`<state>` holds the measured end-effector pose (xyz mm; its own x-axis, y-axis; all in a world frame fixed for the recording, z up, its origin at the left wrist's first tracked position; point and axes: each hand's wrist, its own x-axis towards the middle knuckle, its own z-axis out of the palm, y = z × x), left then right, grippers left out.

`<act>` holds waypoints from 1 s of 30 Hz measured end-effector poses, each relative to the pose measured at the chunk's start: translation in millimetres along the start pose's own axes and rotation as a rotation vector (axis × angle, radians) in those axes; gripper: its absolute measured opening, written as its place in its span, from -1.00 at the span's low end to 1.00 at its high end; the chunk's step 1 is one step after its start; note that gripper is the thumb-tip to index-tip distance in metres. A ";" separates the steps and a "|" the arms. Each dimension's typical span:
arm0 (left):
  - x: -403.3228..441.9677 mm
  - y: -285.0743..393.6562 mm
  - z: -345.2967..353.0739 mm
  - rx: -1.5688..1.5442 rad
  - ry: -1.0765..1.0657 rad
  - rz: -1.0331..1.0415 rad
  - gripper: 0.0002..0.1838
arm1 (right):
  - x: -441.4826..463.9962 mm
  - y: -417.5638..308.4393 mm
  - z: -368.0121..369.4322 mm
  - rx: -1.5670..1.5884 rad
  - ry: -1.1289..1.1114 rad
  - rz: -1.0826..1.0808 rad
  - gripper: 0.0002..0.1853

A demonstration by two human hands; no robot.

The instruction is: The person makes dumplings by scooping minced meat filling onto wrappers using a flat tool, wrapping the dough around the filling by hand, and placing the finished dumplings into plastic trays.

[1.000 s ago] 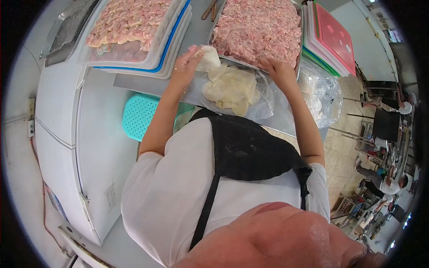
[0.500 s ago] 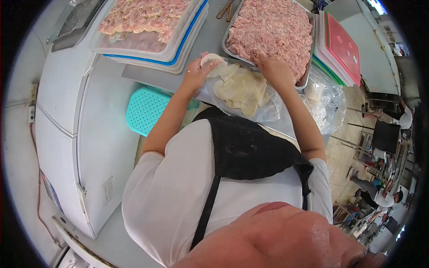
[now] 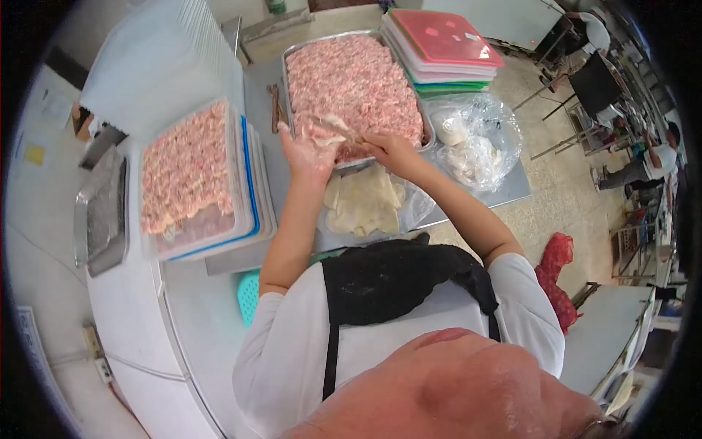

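My left hand (image 3: pixel 306 157) is raised at the near left edge of a metal tray (image 3: pixel 431 130). It holds a round, pale dumpling wrapper (image 3: pixel 330 124), cupped in palm and fingers, with some pink filling on it. The fingers of my right hand (image 3: pixel 395 155) close around a thin brownish spreading stick (image 3: pixel 352 136), whose tip reaches the wrapper. Pink ground meat (image 3: pixel 351 77) fills the tray behind both hands. Below them, nearer my body, a pile of wrappers (image 3: pixel 365 201) lies on clear plastic (image 3: pixel 417 208).
Stacked plastic boxes (image 3: pixel 252 190) stand left, the top one holding rows of filled dumplings (image 3: pixel 186 164). Brown utensils (image 3: pixel 274 106) lie beside the tray. Right are stacked coloured lids (image 3: pixel 446 40) and a plastic bag (image 3: pixel 482 146) with white contents. Other people (image 3: pixel 662 157) are far right.
My left hand has turned palm up with the wrapper and come towards the tray. My right hand has drawn back from the meat to the wrapper with the stick. The view has shifted.
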<state>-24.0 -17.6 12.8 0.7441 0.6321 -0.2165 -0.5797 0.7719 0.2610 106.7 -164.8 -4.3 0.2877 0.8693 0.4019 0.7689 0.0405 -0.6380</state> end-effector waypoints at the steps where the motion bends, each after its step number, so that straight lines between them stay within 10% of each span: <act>1: 6.6 0.4 -4.9 0.013 0.024 0.008 -0.27 | -0.9 -0.7 -13.8 -0.145 -0.085 0.020 -0.72; 6: 51.0 3.3 -73.5 -0.083 -0.159 -0.056 -0.29 | -8.3 -23.0 -47.5 -0.487 -0.167 -0.011 -0.79; 12: 14.8 -10.1 12.2 0.075 0.122 0.095 -0.33 | 11.7 -20.4 -81.0 -0.593 -0.344 0.002 -0.75; 20: 28.8 -15.5 11.9 -0.041 -0.024 0.100 -0.57 | 17.7 8.7 -85.4 -0.212 -0.238 -0.080 -0.72; 30: 2.9 -17.9 51.1 1.958 -0.405 0.610 -0.08 | 16.1 21.0 -150.7 0.217 -0.446 -0.035 -0.64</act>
<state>5.5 -33.1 55.6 0.8099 0.4621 0.3613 0.1066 -0.7216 0.6840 213.5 -224.1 87.8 -0.0446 0.9897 0.1357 0.6234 0.1337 -0.7704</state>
